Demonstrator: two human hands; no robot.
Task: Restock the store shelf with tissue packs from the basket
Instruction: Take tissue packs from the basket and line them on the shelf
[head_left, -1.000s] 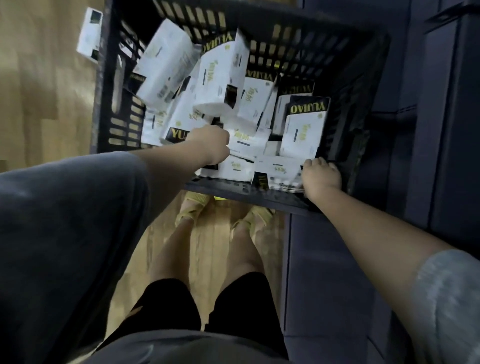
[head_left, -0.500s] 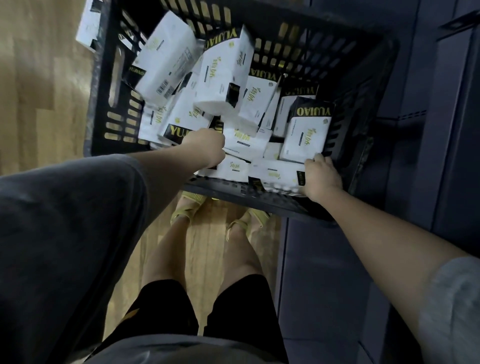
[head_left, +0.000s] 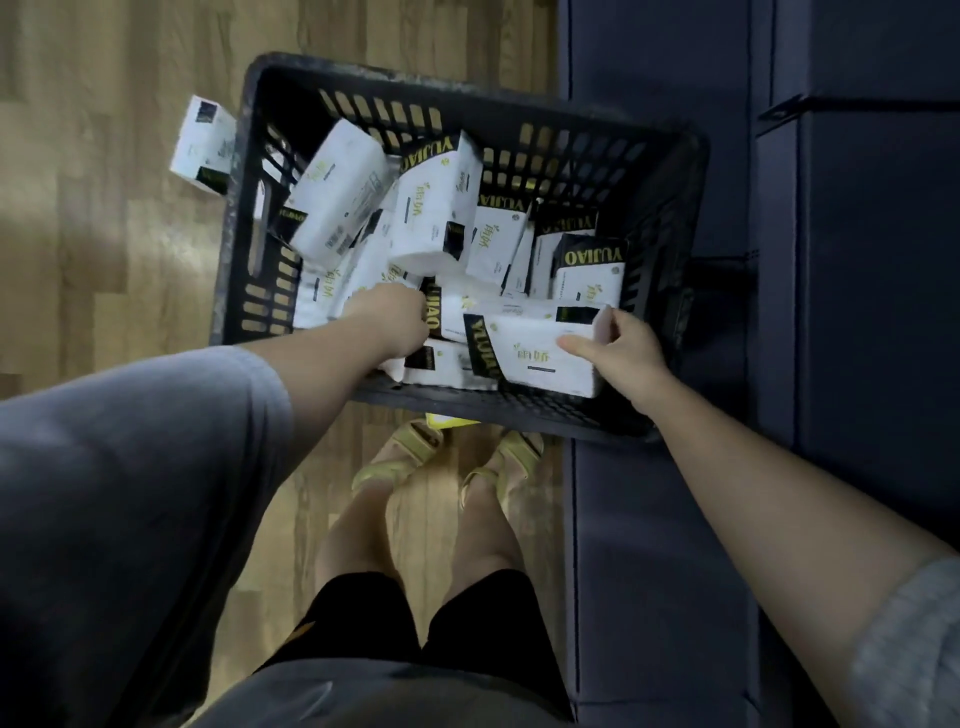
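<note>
Wood-plank flooring runs under a black slatted basket, with a dark blue shelf unit standing just to the basket's right. Inside the basket, at its near-right corner, the right hand pinches a white tissue pack by its short end, thumb on the top face and fingers curled behind, so the pack lies flat and level with the near rim. That end grip probably leaves the long side free to slide onto a shelf. At the basket's near-left, the left hand reaches down among the heap of packs; its fingers are hidden behind the knuckles, so I cannot tell whether it grips one or only touches.

The heap leans loosely toward the basket's far-left wall, several packs tilted on one another, and lifting one may let neighbours slump. The far-right part of the basket shows bare slats, giving room to pull upward there. One stray pack lies on the floor just outside the basket's far-left corner. The person's feet in yellow sandals stand just behind the near rim. Between the basket's right wall and the shelf unit the gap looks narrow, so the held pack should rise above the rim before swinging right.
</note>
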